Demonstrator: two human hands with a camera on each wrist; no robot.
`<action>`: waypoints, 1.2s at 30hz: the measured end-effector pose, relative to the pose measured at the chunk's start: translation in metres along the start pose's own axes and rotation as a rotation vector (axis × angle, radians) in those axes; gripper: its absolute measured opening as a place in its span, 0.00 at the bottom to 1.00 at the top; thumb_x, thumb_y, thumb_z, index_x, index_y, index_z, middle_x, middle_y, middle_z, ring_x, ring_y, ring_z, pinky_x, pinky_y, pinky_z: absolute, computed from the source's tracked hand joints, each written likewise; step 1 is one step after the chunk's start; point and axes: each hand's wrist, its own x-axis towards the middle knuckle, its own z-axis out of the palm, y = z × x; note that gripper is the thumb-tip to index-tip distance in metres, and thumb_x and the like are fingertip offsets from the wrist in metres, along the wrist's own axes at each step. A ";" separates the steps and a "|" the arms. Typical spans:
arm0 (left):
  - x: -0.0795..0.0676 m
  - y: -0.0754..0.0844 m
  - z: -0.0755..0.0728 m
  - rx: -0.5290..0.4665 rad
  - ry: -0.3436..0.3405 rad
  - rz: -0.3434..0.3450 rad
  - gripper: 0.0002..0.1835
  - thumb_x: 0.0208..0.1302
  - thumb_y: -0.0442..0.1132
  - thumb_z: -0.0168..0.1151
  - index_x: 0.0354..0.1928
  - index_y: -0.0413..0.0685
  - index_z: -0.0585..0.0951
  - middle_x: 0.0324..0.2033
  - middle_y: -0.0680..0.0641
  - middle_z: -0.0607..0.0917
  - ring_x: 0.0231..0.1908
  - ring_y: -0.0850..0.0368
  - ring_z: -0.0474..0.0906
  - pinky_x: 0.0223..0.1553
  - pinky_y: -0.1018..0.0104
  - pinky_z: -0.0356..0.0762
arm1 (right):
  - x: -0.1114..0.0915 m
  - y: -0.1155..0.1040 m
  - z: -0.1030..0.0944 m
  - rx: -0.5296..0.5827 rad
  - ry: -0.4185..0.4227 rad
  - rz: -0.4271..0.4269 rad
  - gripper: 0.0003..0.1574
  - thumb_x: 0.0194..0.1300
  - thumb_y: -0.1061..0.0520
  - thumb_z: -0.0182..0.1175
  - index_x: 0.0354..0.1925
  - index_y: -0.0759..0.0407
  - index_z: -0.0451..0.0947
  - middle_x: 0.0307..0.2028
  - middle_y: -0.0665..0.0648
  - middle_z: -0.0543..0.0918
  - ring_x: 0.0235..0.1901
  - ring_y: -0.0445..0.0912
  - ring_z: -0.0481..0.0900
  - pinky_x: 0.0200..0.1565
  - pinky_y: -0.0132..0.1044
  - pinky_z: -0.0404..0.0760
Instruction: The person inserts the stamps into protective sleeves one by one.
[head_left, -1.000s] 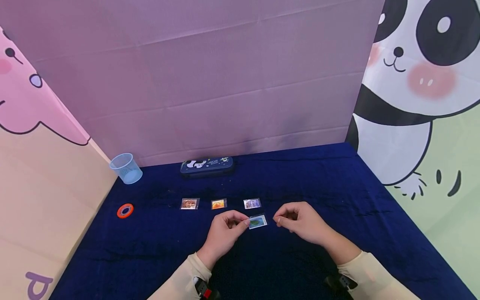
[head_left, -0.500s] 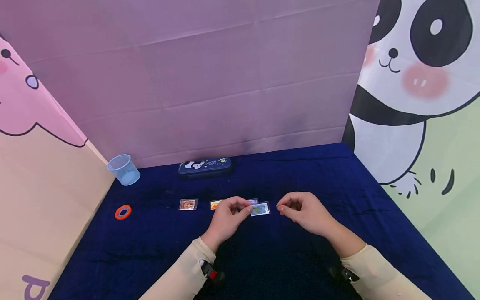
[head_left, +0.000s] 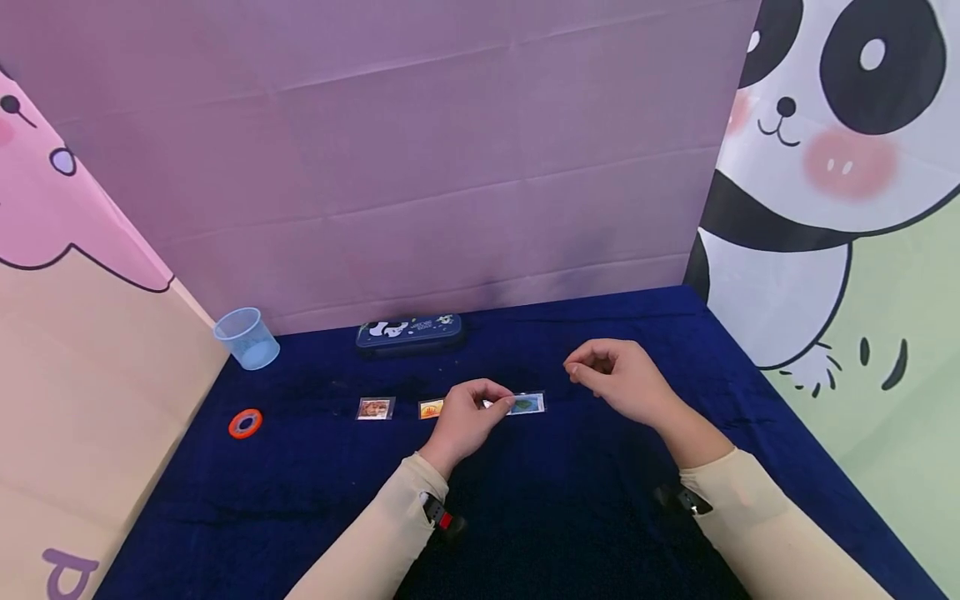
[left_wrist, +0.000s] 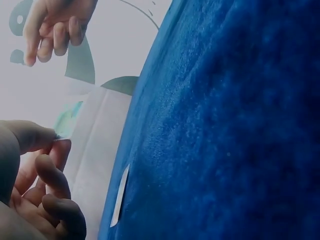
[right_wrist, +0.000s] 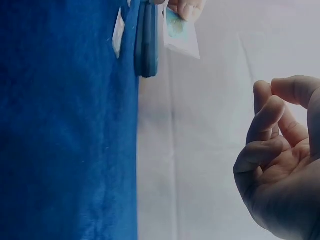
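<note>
My left hand [head_left: 468, 421] pinches a blue-green stamp [head_left: 529, 404] in a clear sleeve between thumb and index finger. In the right wrist view this stamp [right_wrist: 177, 29] hangs above the cloth. Raised to its right, my right hand [head_left: 626, 379] has curled fingers. Its thumb and index fingertips meet in the right wrist view, with nothing visible between them. On the cloth to the left lie a brown-red stamp [head_left: 375, 408] and an orange stamp [head_left: 431, 409], the latter partly covered by my left hand. A purple stamp is mostly hidden behind that hand and the held stamp.
A dark blue cloth [head_left: 315, 500] covers the table. At the back stands a panda pencil case [head_left: 411, 333]. A light blue plastic cup [head_left: 249, 340] is at the back left corner, with an orange ring-shaped roll [head_left: 245, 423] in front of it. Printed curtains surround the table.
My left hand has carried the blue-green stamp up and away from me, covering most of the purple one. My right hand has risen and moved farther off, slightly to the right.
</note>
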 end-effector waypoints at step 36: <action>0.031 0.012 0.050 0.256 -0.022 -0.114 0.02 0.69 0.46 0.73 0.37 0.60 0.90 0.31 0.61 0.86 0.30 0.62 0.79 0.37 0.62 0.77 | 0.040 0.079 -0.023 -0.131 0.080 0.300 0.19 0.79 0.48 0.61 0.53 0.62 0.85 0.43 0.59 0.88 0.44 0.60 0.84 0.41 0.41 0.82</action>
